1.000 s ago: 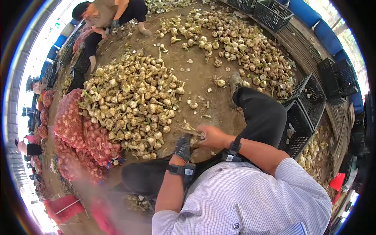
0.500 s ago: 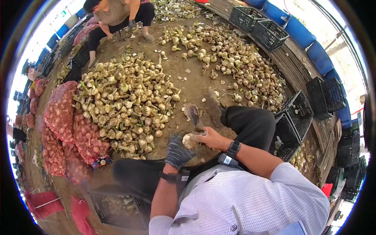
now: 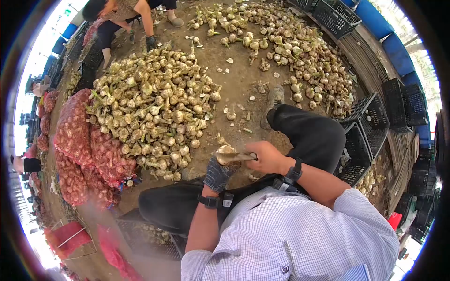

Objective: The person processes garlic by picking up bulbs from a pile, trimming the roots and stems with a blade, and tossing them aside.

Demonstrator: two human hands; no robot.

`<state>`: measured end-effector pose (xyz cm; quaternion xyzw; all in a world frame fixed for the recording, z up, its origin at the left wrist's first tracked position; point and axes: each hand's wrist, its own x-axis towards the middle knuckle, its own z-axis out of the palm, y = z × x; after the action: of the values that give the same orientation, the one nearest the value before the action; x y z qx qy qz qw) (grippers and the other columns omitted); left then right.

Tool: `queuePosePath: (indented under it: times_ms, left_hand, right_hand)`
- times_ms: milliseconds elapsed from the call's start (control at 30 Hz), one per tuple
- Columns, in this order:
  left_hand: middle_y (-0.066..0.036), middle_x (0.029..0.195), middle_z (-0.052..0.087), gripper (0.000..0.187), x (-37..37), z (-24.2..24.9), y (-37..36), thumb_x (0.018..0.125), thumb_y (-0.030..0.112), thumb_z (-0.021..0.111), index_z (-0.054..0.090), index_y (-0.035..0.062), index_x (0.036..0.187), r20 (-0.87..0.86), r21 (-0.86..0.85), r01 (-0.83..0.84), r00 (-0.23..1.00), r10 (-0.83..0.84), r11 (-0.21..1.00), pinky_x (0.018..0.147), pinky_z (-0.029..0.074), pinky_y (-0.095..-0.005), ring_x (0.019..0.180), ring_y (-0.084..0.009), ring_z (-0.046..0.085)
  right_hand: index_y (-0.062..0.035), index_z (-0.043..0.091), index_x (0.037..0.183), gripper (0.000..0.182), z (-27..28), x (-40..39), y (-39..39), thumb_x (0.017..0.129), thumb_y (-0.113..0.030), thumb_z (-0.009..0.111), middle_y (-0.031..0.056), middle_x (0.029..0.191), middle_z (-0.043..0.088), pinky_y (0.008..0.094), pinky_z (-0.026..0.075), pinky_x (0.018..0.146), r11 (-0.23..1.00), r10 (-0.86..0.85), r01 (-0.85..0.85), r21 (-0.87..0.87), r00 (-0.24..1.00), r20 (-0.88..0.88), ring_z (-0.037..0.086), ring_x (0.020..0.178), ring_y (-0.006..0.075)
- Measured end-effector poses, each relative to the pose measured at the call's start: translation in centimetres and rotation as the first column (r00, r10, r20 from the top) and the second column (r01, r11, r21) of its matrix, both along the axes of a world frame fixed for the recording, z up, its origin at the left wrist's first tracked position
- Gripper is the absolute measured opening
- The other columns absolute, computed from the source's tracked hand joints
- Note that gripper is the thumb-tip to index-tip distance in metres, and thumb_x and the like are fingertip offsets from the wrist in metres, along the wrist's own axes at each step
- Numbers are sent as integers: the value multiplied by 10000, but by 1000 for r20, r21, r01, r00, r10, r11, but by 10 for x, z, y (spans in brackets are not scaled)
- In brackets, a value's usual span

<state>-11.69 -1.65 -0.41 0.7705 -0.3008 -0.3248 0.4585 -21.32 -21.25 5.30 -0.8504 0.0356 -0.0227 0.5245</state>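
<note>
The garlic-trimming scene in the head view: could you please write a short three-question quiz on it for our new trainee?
1. True or false: the left hand wears a dark glove.
2. What does the bare right hand hold against the garlic bulb? A) a blade B) a brush C) a hose
3. What lies just left of the big garlic pile?

Key:
1. True.
2. A: a blade rests across the bulb.
3. Red mesh sacks filled with garlic.

Bright daylight, blown-out edges, strong fisheye warp, soft shadows
</note>
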Motion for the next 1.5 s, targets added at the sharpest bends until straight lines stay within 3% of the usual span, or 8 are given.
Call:
queuePosePath:
  times_ms: [400, 733, 867, 900, 933, 1167, 1267, 1500]
  left_hand:
    - [-78, 1039, 677, 384, 5, 15, 2, 734, 128, 758, 619, 46, 1083, -365, -197, -183, 926, 101, 963, 851, 510, -331, 944, -203, 641]
    - [-121, 936, 686, 319, 15, -9, 23, 750, 295, 689, 677, 65, 971, 506, 90, 136, 847, -163, 987, 716, 504, -406, 833, -300, 646]
    - [-134, 926, 679, 368, 8, -1, 43, 742, 355, 702, 682, 79, 986, 647, -27, 132, 758, -84, 991, 715, 508, -421, 827, -339, 639]
    - [-138, 954, 677, 347, 4, 55, 20, 761, 339, 689, 673, 82, 994, 103, -157, 60, 994, -44, 986, 750, 510, -425, 858, -333, 645]
    - [-123, 955, 686, 294, 3, 75, 9, 758, 287, 700, 670, 67, 950, 359, -204, 108, 933, -28, 973, 762, 515, -423, 869, -300, 658]
    - [-172, 1240, 555, 585, 44, -30, -59, 843, 298, 642, 453, 7, 1315, -211, -314, -176, 971, 112, 933, 898, 458, -345, 1088, -292, 544]
    - [-158, 1301, 511, 542, 83, -16, -97, 895, 282, 592, 432, 30, 1347, 208, 55, -145, 969, 130, 988, 923, 452, -356, 1130, -277, 519]
    - [-179, 1425, 425, 622, 133, -186, 2, 913, 391, 559, 406, 25, 1391, -234, 635, -429, 686, 689, 643, 977, 436, -422, 1195, -329, 509]
  right_hand:
    - [-69, 626, 984, 374, -21, 9, 13, 640, -171, 733, 178, 796, 605, 464, 466, 652, 962, 37, -49, -267, 998, -50, 582, 778, 400]
    - [-47, 630, 908, 258, -60, 20, 17, 685, -146, 716, 175, 814, 613, 463, 468, 669, 958, 73, -78, -276, 997, -29, 587, 795, 395]
    - [-14, 649, 807, 229, -97, 20, -3, 720, -225, 667, 204, 830, 642, 467, 488, 680, 924, 27, -175, -341, 917, -399, 612, 788, 394]
    - [1, 654, 769, 260, -136, 10, -26, 729, -256, 646, 221, 828, 648, 470, 494, 683, 860, -8, -299, -412, 801, -599, 620, 777, 396]
    - [23, 652, 750, 303, -138, -3, -23, 727, -278, 636, 240, 809, 643, 475, 494, 681, 884, -89, -196, -424, 821, -564, 619, 760, 405]
    - [83, 636, 770, 395, -144, 5, -31, 733, -310, 615, 287, 742, 615, 477, 481, 681, 949, -240, 94, -302, 834, -497, 610, 726, 429]
    - [84, 635, 768, 405, -129, 7, -32, 740, -319, 611, 286, 727, 609, 477, 477, 675, 957, -263, 150, -249, 808, -528, 609, 713, 430]
    - [77, 660, 850, 401, -130, 9, -32, 758, -311, 612, 285, 800, 634, 490, 488, 722, 937, -292, 113, -331, 771, -565, 612, 765, 437]
